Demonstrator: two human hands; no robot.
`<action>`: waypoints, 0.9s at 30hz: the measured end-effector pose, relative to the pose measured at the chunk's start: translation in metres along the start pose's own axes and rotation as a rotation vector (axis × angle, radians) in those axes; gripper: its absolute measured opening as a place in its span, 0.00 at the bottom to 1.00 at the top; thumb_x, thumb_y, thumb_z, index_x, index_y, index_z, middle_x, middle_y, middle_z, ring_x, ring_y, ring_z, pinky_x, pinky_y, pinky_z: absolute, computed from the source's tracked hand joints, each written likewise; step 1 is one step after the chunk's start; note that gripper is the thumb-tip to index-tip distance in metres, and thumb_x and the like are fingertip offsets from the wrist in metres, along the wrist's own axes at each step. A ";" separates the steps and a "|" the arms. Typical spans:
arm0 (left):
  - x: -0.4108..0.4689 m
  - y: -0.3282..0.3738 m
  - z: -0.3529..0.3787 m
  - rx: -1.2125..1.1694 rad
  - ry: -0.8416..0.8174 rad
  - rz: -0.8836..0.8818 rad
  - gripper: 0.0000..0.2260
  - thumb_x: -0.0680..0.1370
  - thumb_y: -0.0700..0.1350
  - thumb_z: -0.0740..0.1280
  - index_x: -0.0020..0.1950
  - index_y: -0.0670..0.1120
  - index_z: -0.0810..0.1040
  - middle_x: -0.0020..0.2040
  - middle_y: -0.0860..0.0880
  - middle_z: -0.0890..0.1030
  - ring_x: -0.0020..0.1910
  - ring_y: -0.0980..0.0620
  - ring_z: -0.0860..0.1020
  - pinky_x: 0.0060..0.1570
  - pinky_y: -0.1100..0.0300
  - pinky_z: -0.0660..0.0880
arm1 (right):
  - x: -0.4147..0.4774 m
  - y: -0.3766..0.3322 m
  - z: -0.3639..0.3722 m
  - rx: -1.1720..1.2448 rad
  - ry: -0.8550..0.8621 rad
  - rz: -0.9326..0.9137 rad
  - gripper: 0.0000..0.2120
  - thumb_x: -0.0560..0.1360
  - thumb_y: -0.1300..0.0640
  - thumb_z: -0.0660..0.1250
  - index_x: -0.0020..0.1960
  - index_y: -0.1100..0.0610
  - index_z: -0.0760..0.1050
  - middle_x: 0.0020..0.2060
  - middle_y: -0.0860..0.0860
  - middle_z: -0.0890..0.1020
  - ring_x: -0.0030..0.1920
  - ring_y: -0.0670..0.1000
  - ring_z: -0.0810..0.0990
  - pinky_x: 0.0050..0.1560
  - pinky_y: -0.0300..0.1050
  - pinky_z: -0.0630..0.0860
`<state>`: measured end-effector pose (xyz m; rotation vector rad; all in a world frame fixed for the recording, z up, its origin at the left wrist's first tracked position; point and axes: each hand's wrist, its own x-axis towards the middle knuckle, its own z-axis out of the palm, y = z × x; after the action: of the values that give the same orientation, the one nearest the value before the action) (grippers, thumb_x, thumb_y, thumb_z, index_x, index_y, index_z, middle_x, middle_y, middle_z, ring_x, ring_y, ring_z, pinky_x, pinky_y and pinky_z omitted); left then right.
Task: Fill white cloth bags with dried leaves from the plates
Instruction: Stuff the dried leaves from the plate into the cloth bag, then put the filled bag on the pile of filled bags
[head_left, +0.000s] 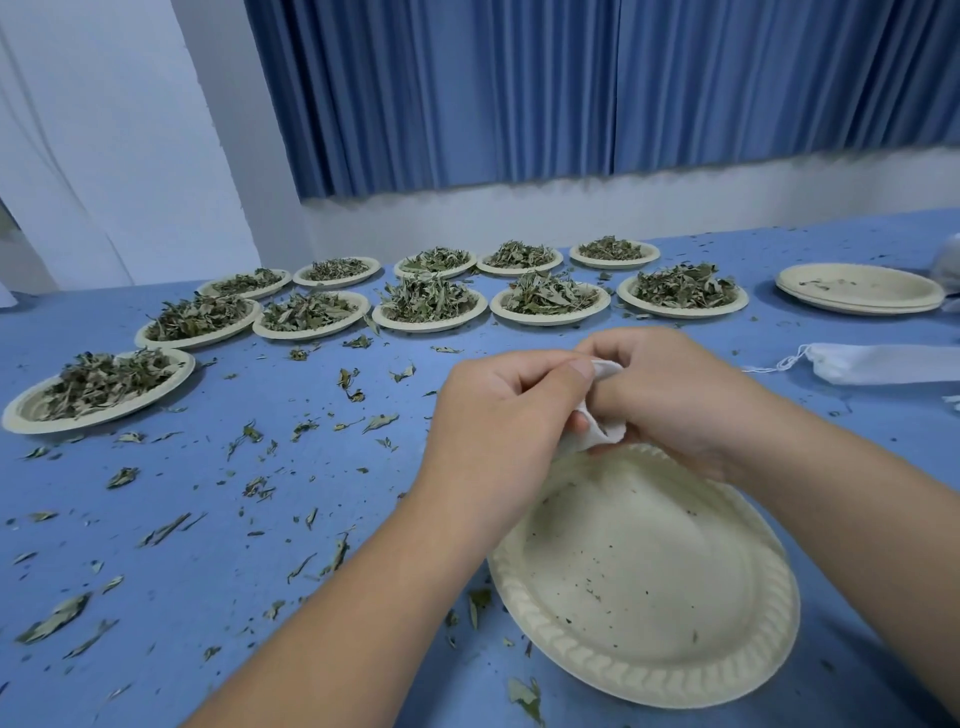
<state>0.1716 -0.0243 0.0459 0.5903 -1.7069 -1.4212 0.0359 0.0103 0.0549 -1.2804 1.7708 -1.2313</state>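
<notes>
Blue cloth covers a table (78, 483) strewn with loose leaf scraps (249, 434). Near the centre, a person's left hand (498, 415) and right hand (670, 395) meet, fingers curled, both pinching a small white cloth bag (602, 439) between them. The bag is mostly hidden inside the hands and sits just above the far rim of a pale plate (649, 597) that holds only crumbs. Farther back, two rows of plates (431, 323) heaped with dried leaves (428, 299) stretch across the table, with one more plate nearer at the left. At the right edge lie a stack of used plates (857, 291) and spare white bags (883, 364) with drawstrings. A blue pleated curtain (519, 88) hangs behind.
</notes>
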 end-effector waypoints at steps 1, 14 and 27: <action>0.000 0.000 -0.001 -0.012 0.012 0.011 0.10 0.77 0.39 0.67 0.40 0.47 0.86 0.23 0.53 0.72 0.18 0.61 0.66 0.23 0.73 0.65 | 0.003 -0.002 0.003 -0.049 0.014 -0.005 0.08 0.63 0.69 0.64 0.36 0.59 0.77 0.27 0.55 0.77 0.26 0.49 0.76 0.31 0.41 0.73; 0.012 -0.001 -0.020 0.051 0.211 0.085 0.16 0.79 0.41 0.65 0.36 0.56 0.85 0.24 0.57 0.73 0.22 0.60 0.68 0.25 0.70 0.65 | 0.011 -0.002 -0.001 0.282 -0.257 -0.077 0.10 0.72 0.68 0.67 0.53 0.64 0.80 0.52 0.63 0.82 0.53 0.59 0.82 0.48 0.42 0.80; 0.005 -0.005 -0.007 0.058 0.086 0.080 0.09 0.76 0.44 0.69 0.40 0.55 0.86 0.26 0.55 0.74 0.22 0.58 0.64 0.25 0.67 0.62 | 0.013 0.002 0.012 0.006 0.178 -0.144 0.08 0.61 0.65 0.68 0.31 0.54 0.73 0.21 0.44 0.74 0.23 0.43 0.68 0.27 0.36 0.66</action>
<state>0.1733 -0.0335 0.0430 0.5993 -1.6895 -1.2763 0.0409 -0.0056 0.0487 -1.3503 1.8218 -1.4698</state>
